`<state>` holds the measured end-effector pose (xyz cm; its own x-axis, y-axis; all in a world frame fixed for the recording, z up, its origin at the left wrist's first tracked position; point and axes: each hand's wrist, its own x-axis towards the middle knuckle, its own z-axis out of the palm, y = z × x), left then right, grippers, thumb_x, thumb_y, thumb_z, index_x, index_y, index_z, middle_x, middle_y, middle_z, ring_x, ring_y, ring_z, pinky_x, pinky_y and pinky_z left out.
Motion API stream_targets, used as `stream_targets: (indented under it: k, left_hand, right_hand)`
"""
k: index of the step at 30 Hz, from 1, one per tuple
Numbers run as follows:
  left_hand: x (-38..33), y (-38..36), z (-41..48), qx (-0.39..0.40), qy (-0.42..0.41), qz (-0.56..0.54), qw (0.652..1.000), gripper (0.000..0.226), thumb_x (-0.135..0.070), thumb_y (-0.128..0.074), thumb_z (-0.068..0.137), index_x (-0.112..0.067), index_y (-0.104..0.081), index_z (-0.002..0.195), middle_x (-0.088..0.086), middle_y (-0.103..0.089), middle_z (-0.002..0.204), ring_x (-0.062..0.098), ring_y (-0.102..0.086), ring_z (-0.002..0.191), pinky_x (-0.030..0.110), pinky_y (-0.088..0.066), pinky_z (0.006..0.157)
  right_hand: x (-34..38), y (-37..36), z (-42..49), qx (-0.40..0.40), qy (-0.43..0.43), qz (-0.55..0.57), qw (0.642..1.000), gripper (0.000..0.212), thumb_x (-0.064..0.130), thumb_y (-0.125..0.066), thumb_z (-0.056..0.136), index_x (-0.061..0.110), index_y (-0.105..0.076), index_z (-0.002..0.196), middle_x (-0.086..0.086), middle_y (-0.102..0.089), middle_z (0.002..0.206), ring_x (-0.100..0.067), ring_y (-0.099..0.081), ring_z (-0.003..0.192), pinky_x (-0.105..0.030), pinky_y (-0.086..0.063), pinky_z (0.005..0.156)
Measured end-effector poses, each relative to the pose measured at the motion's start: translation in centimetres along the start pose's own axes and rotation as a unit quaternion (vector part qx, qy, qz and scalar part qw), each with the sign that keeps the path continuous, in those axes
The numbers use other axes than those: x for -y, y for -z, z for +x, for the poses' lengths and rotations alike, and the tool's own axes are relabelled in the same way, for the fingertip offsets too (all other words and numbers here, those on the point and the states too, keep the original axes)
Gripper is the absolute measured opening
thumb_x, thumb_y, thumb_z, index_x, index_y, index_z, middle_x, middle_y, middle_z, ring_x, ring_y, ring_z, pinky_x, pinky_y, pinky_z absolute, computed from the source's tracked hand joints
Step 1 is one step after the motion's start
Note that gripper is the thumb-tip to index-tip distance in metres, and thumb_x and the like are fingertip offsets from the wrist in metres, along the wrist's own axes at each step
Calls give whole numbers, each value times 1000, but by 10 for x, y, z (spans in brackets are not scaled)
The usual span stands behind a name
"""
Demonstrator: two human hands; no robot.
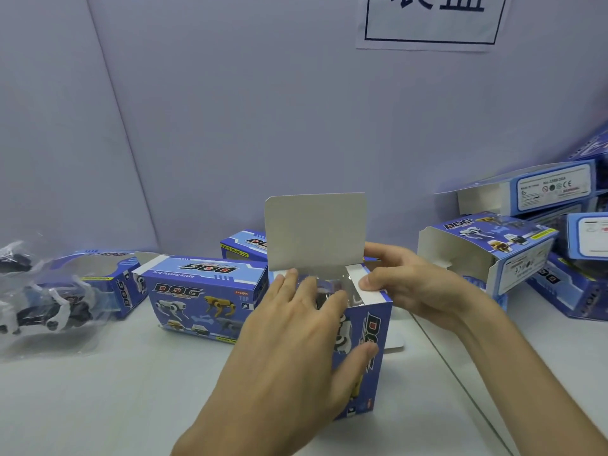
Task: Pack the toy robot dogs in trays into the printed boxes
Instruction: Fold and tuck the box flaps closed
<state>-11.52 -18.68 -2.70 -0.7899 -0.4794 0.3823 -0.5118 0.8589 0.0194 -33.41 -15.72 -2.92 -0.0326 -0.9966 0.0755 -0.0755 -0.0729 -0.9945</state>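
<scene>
- Blue printed cardboard box (365, 343) stands on end on the pale table (98, 406), open mouth up, its grey-white top flap (316, 233) raised straight behind the opening — likely so the load goes in from above.
- Clear plastic tray holding a white toy robot dog (329, 292) sits inside the box mouth; only a glossy sliver and a dark part show between the fingers, rest hidden.
- Left hand (296, 343) lies flat over the opening, fingers spread on the tray, thumb wrapped on the box's front face — reads as pushing the tray down while steadying the box.
- Right hand (401, 281) pinches the white side tuck flap (367, 289) between thumb and fingers, holding it outward so it doesn't block the tray.
- Judgement: insertion nearly done; side flaps and top flap not yet closed.
- Around: closed blue printed box lying on its side (204, 294) just beside the left hand; another box behind it (243, 246); a half-hidden one further left (108, 281).
- Bagged white-and-dark toy robot dog in clear plastic (42, 307) at far left, well apart.
- Stack of open empty blue boxes (513, 245) at right, near the right wrist — an elbow swing could knock them.
- White paper sign with dark characters (434, 18) on the wall.
</scene>
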Motion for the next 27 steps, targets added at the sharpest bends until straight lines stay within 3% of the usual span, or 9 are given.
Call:
stream_targets:
  k: [4,7,10,15,17,19,21,23,27]
  left_hand:
    - [2,2,4,-28,-30,-2,999,47,-63,-34,86,-35,-70,94,-16,-71,113,5,-68,103,18,-51,79]
    - [-2,7,5,-18,-31,-16,999,46,-70,-28,88,-37,-57,102,-21,-65,91,4,-60,82,12,-28,50]
    - [-4,7,4,-43,-36,-12,998,48,-74,-25,87,-38,-51,105,-21,-62,86,5,-55,76,9,-14,49]
    - [-2,9,4,-65,-48,-2,997,62,-71,-34,85,-36,-49,133,-23,-68,96,6,-63,82,16,-24,59]
    - [-3,5,4,-56,-49,-43,996,71,-78,-23,81,-43,-26,143,-23,-65,112,6,-59,96,17,-24,60]
    - [-3,2,4,-63,-48,-65,995,74,-80,-19,79,-49,-10,146,-23,-64,112,7,-58,96,14,-24,56]
    - [-3,7,4,-49,-47,-28,997,70,-75,-28,84,-47,-28,149,-23,-68,101,7,-64,86,11,-32,52]
    - [0,5,4,-76,-51,-10,996,56,-68,-34,86,-46,-56,131,-23,-71,101,6,-69,83,18,-47,53]
    - [5,3,4,-37,-49,-47,997,46,-64,-33,90,-48,-63,121,-20,-68,116,9,-69,88,25,-49,58]
  right_hand:
    - [2,2,-2,3,8,-22,1000,46,10,-69,75,33,-73,115,-2,-73,119,-16,-72,99,-22,-56,74]
    - [4,5,-4,14,3,-69,998,44,15,-70,77,37,-71,116,0,-73,119,-18,-71,103,-22,-56,75]
    - [6,6,-8,38,19,-107,993,45,19,-69,85,39,-65,125,3,-69,128,-19,-68,114,-23,-56,81]
    - [16,-4,-2,-69,195,-9,978,56,12,-63,86,24,-54,141,-14,-59,133,-27,-59,122,-45,-50,102]
    - [23,-11,1,-102,222,46,969,41,24,-59,90,23,-64,131,-19,-60,117,-26,-60,110,-41,-51,95]
    - [28,-19,4,-148,229,56,960,26,29,-59,91,21,-72,113,-7,-67,103,-20,-64,95,-30,-56,82]
    - [32,-27,7,-190,231,46,953,16,29,-65,91,19,-74,99,1,-71,94,-16,-64,85,-27,-54,75]
    - [35,-35,8,-213,228,54,949,17,34,-64,84,20,-74,88,1,-73,91,-15,-63,81,-29,-52,74]
    - [40,-42,8,-196,209,55,956,28,46,-70,78,22,-68,63,0,-68,75,-15,-58,65,-28,-47,62]
